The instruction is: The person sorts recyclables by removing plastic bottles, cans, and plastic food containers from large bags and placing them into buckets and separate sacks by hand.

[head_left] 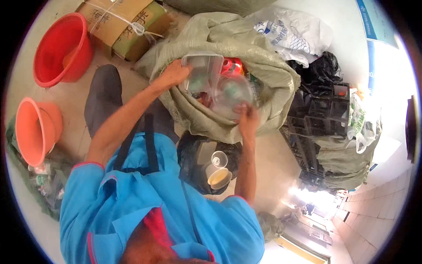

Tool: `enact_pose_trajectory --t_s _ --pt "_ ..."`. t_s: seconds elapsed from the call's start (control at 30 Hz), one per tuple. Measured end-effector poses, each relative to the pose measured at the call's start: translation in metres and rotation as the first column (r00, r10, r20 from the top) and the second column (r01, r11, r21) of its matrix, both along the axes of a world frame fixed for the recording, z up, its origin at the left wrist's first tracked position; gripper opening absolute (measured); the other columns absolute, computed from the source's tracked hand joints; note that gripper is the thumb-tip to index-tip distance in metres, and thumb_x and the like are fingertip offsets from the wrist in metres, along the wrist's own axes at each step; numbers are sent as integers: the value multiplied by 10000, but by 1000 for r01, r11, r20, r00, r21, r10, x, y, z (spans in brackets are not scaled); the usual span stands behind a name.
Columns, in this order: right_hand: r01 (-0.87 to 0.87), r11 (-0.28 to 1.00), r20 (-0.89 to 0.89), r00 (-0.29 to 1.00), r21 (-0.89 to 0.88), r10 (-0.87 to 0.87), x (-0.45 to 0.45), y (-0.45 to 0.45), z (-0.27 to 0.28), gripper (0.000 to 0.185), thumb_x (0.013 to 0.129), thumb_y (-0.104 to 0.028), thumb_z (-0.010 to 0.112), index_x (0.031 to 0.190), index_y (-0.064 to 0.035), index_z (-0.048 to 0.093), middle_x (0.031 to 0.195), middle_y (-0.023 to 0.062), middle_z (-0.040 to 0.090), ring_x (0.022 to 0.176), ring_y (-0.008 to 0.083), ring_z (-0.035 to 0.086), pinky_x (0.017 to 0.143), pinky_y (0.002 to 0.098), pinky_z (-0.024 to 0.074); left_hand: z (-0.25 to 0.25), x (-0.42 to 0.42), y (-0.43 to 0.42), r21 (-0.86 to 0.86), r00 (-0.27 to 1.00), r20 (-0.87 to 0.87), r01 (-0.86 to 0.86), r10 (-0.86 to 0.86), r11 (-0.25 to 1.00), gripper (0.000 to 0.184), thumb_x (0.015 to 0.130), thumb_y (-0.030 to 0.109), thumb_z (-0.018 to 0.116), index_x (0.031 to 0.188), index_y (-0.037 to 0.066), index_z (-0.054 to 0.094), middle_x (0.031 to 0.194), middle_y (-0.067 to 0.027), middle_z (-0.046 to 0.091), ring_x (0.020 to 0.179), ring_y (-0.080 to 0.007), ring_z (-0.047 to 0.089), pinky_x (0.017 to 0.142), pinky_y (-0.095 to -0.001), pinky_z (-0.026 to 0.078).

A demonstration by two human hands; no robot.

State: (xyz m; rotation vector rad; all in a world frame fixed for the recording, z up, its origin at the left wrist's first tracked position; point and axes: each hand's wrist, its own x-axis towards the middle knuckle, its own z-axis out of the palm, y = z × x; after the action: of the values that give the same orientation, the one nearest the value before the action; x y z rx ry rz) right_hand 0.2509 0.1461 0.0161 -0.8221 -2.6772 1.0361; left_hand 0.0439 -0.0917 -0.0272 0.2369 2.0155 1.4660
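My left hand is closed on the edge of a clear rectangular plastic container above the mouth of a large woven sack. At the sack's near right side, my right hand grips the rim of a round clear plastic container, slightly blurred. The two containers overlap in the middle. Behind them, a red can shows among other items inside the sack, mostly hidden.
A black plastic bag with clear cups lies near my body. Left are a red basin, an orange bucket and a tied cardboard box. Black crates and a white bag are on the right.
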Motion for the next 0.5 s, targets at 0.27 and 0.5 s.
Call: enact_pose_trajectory --t_s 0.27,0.5 --pt "171 805 -467 738 -569 -487 -13 -49 59 310 920 -205 554 1120 31 540 963 133 644 812 195 648 515 288 525 -4 -2 2 215 934 352 -13 -65 977 402 866 326 513 1027 -19 642 895 -153 664 865 -230 619 696 -377 505" --pt "118 801 -288 895 -587 -342 -18 -71 30 277 902 -217 571 1025 30 600 913 108 633 737 180 639 497 285 515 8 14 -15 449 893 377 58 -247 892 552 896 441 507 1221 -4 527 1164 -144 582 977 -243 601 824 -381 505"
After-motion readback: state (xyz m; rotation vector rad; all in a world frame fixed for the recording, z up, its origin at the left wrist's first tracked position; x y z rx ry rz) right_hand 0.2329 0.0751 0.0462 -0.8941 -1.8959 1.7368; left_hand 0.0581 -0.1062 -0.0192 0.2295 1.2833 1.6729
